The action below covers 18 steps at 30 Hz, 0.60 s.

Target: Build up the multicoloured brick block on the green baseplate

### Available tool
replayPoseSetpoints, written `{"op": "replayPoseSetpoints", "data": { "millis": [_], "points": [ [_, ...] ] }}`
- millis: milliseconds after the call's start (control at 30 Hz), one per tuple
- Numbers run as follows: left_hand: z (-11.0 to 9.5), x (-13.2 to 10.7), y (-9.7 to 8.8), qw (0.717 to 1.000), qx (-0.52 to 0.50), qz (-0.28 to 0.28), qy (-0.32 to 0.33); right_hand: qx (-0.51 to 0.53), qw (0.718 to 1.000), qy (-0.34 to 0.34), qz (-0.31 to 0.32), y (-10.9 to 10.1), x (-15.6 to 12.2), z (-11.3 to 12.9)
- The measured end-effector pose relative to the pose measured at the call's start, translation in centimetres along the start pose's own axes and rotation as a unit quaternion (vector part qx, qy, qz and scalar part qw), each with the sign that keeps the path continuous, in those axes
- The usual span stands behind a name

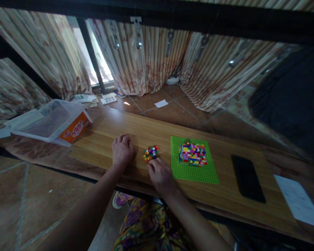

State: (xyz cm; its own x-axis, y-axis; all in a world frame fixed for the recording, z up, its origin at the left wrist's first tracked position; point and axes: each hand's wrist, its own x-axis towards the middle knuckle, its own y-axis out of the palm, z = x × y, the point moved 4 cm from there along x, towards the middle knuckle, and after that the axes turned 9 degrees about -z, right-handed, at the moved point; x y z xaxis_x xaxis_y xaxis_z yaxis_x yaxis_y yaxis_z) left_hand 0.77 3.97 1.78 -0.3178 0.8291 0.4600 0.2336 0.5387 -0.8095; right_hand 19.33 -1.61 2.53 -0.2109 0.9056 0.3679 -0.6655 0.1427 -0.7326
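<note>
My left hand [122, 150] rests on the wooden board [99, 143] with its fingers curled under, and nothing shows in it. My right hand [161, 176] lies just below a small pile of many-coloured building bricks [151, 153], fingers bent with the tips at the pile's near edge; whether they pinch a brick is hidden. To the right lies a green baseplate [196, 176] carrying a block of stacked coloured bricks [193, 153].
A black phone [247, 178] lies right of the baseplate, and a white sheet [298, 200] beyond it. A clear plastic box with an orange label [52, 120] stands at the board's left end. Curtains, papers and tiled floor lie behind; a dark bundle [293, 97] at right.
</note>
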Motion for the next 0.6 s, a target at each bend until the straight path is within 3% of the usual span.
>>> {"op": "replayPoseSetpoints", "data": {
  "millis": [133, 233, 433, 600],
  "points": [
    [0.0, 0.1, 0.0, 1.000, -0.001, -0.002, 0.003, 0.083, 0.995, 0.040, -0.044, -3.1, -0.5, -0.2],
    [0.1, 0.1, 0.0, 1.000, -0.005, -0.003, 0.004, 0.099, 0.987, 0.098, -0.076, -6.2, -1.2, -1.7],
    [0.1, 0.1, 0.0, 1.000, 0.003, -0.012, 0.011, 0.073, 0.949, 0.237, -0.196, -12.8, -2.1, -8.6],
    [0.1, 0.1, 0.1, 1.000, 0.003, -0.010, 0.009, 0.103, 0.910, 0.312, -0.255, -14.5, -1.3, -14.1]
  ]
}}
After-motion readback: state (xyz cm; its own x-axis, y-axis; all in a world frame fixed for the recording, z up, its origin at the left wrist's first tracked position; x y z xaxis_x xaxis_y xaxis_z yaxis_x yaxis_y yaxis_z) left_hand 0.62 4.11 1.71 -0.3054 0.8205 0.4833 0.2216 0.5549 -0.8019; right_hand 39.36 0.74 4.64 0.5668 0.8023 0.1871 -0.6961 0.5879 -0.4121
